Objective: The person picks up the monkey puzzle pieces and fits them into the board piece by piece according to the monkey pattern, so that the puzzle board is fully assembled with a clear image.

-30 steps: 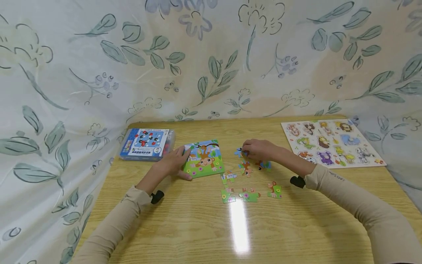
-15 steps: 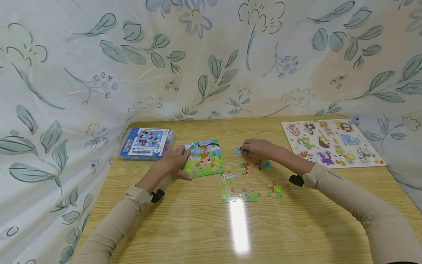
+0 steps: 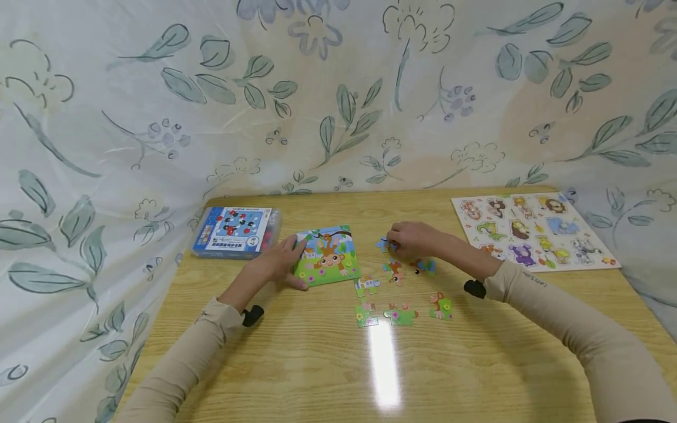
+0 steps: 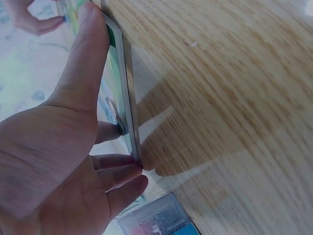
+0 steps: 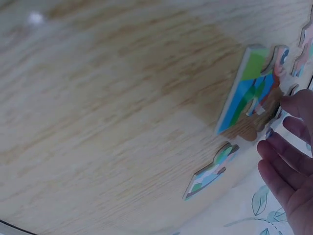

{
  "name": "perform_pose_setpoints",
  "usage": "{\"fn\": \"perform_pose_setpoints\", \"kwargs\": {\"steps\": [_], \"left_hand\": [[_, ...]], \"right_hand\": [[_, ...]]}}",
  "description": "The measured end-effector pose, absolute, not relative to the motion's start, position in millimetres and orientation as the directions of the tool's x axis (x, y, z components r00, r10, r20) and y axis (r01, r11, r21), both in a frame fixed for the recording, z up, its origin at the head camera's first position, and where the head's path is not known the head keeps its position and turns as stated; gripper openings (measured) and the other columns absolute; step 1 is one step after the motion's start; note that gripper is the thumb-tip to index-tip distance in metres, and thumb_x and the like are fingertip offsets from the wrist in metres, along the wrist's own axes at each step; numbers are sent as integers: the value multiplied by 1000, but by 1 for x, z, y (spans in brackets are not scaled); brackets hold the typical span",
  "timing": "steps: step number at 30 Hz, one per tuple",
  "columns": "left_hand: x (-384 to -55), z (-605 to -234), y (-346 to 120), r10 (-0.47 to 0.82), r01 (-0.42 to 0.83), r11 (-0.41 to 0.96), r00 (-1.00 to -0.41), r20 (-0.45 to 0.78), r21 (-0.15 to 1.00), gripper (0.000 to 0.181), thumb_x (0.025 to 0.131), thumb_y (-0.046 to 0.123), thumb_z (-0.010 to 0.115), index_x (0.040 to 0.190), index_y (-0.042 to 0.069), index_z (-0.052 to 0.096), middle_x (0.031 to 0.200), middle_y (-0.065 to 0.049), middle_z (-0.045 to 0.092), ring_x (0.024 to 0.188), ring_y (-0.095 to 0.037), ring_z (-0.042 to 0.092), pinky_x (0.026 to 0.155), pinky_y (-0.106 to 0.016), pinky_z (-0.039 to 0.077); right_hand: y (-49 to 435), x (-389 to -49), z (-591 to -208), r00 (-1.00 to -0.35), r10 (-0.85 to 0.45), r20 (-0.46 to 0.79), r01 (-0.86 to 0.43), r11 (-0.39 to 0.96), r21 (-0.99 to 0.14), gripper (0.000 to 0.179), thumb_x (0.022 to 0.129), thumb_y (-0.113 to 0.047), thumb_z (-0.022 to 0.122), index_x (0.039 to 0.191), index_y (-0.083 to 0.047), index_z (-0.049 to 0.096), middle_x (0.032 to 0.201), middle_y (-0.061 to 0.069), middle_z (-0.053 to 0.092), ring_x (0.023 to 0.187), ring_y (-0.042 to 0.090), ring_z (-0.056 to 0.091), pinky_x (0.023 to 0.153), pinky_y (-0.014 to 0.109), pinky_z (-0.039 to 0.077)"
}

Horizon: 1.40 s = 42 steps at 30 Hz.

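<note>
My left hand [image 3: 279,260] holds the left side of a square monkey picture puzzle board [image 3: 328,258]. In the left wrist view, the thumb [image 4: 88,58] lies along its near corner and the fingertips meet its edge. Over the loose jigsaw pieces, my right hand [image 3: 415,239] pinches a blue jigsaw piece [image 3: 383,243], partly hidden by the fingers. Right beside it lie a monkey-face piece [image 3: 394,272] and a blue, green and brown piece [image 5: 249,88]. Another loose piece [image 5: 211,170] shows below that one in the right wrist view.
Nearer the front lie more pieces: a house piece [image 3: 366,285], a flower piece [image 3: 366,314], a wide green piece [image 3: 401,314] and a monkey-ear piece [image 3: 441,306]. A molecule-model box [image 3: 238,230] sits back left; an animal puzzle board [image 3: 534,230] lies back right. Patterned cloth [image 3: 338,117] hangs behind.
</note>
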State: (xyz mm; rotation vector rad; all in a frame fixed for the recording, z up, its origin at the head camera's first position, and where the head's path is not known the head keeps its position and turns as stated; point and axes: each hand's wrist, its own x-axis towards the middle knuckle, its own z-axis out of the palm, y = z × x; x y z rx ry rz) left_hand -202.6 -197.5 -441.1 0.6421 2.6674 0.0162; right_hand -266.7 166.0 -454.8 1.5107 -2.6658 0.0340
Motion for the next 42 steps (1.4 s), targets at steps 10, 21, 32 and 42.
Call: {"fn": "perform_pose_setpoints", "kwargs": {"steps": [10,21,32,42], "left_hand": [[-204,-441,-200,432,430,898,-817,-382,95,116,77,68,67,156,3,11,159,-28,10,145,-45,24,115,-57,30],[-201,-442,-201,415,410,906,-822,-390,102,116,77,67,67,156,3,11,160,-28,8,145,-46,23,115,-58,29],[-202,-441,-202,429,430,899,-818,-383,87,117,77,67,67,156,2,11,159,-29,9,145,-45,25,114,-56,32],[-202,-440,-198,431,428,898,-816,-386,98,116,77,67,67,156,4,10,159,-29,9,144,-44,26,115,-53,31]], "right_hand": [[160,-271,-443,-511,-855,81,-859,505,-87,15,83,-7,65,97,-5,62,83,5,53,66,10,38,58,23,35],[147,-269,-435,-396,-895,206,-918,388,-82,28,85,-8,68,111,-2,63,92,9,60,71,12,46,62,27,44],[96,-277,-427,-416,-900,127,-905,397,-151,28,89,-10,65,117,-2,63,101,10,63,79,16,54,70,32,48],[46,-286,-430,-420,-908,-15,-886,413,-211,32,92,-13,58,122,-3,61,114,13,62,90,20,58,79,34,51]]}}
